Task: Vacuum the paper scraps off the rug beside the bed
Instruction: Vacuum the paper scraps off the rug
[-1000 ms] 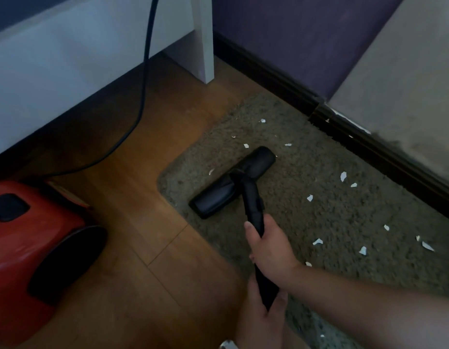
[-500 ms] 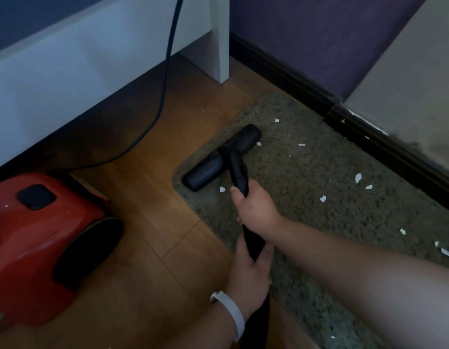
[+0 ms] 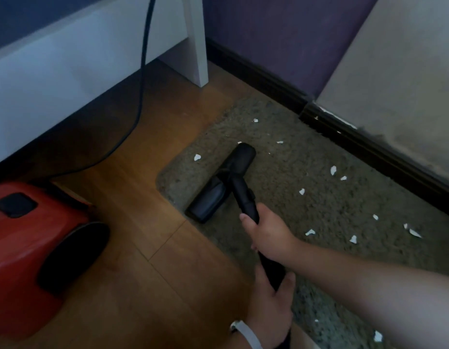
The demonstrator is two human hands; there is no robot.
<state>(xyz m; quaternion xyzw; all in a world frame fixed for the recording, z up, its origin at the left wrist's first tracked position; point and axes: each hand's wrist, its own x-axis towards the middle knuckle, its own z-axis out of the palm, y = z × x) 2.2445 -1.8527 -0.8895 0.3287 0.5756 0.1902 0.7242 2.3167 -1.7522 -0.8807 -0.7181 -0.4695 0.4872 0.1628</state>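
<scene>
The black wand (image 3: 244, 200) is being gripped by both hands right now. The right hand (image 3: 268, 230) is wrapped round it low down, near the floor head (image 3: 219, 183). The left hand (image 3: 271, 303) is curled round it further back, so nothing is being left free. The head is being rested flat on the rug (image 3: 331, 205) at its near-left corner, set diagonally, with one end right at the edge by the wooden floor (image 3: 142, 248).

Paper scraps (image 3: 302, 191) are lying scattered over the pile. One is just left of the head, a few are beyond it, and most are well off to the right toward the dark skirting.

Handling-wise, the wand looks rigid and probably fairly light, so that split two-handed hold is likely being used for steering rather than lifting. The pile looks shaggy, so some drag is probably being felt. The loose rug corner could get sucked up or rucked. The scraps are feather-light and could be nudged along rather than swallowed if the head is being rushed.

The red canister (image 3: 29, 235) is sitting on the floor at left, with a black cable (image 3: 142, 84) hanging nearby.
</scene>
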